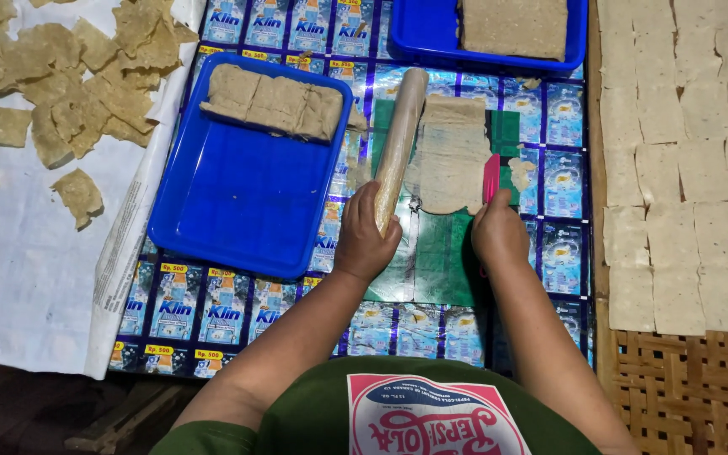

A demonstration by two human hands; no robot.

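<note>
My left hand (364, 240) grips the near end of a long pale rolling pin (400, 139) that lies on the green work mat (444, 253), pointing away from me. Beside the pin lies a thin flattened sheet of beige dough (451, 156). My right hand (499, 232) holds a pink scraper (491, 179) upright against the sheet's right edge. A scrap of dough clings near the scraper.
A blue tray (238, 202) with several dough blocks (273, 101) sits to the left; another blue tray (431, 38) with a dough slab is at the top. Irregular dough pieces (69, 93) dry on white sheeting at left. Square dough pieces (684, 168) cover a woven rack at right.
</note>
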